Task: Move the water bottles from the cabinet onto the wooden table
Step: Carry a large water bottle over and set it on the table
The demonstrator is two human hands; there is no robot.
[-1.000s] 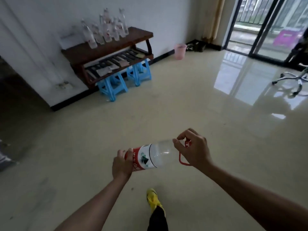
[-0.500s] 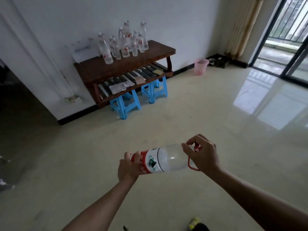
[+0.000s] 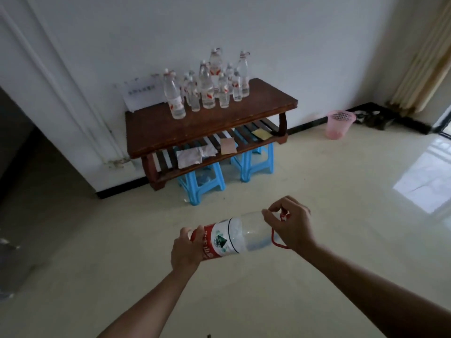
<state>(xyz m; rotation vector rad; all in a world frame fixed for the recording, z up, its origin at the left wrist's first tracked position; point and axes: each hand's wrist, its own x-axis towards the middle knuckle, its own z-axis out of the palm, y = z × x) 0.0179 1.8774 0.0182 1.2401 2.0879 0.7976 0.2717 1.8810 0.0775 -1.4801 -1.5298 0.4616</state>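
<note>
1. Nearest the camera, two bare forearms reach out over the pale glossy tiled floor (image 3: 317, 191); nothing stands between the hands and the furniture ahead.
2. The left hand (image 3: 186, 250) wraps the base end of a large clear plastic water bottle with a red-and-white label (image 3: 234, 237); its fingers (image 3: 199, 231) are curled closed on that end.
3. The right hand (image 3: 292, 225) holds the bottle's neck end, its fingers (image 3: 275, 209) pinched shut by the red cap, with a red carrying loop (image 3: 277, 241) hanging under the palm.
4. The bottle lies sideways in the air between both hands, base to the left and neck to the right, above the floor.
5. Farther on, two light-blue plastic stools (image 3: 207, 181) stand under a dark brown wooden bench (image 3: 195, 128) set against the white wall (image 3: 292, 45).
6. The bench's slatted lower shelf (image 3: 246, 142) carries crumpled white paper, a tan card and a yellow card.
7. On the bench top, toward its back edge, stands a cluster of upright clear water bottles (image 3: 210, 86), close together, with a white paper sheet (image 3: 141, 92) propped just left of them.
8. To the right, near the wall, sits a pink mesh wastebasket (image 3: 339, 124), well apart from the bench.
</note>
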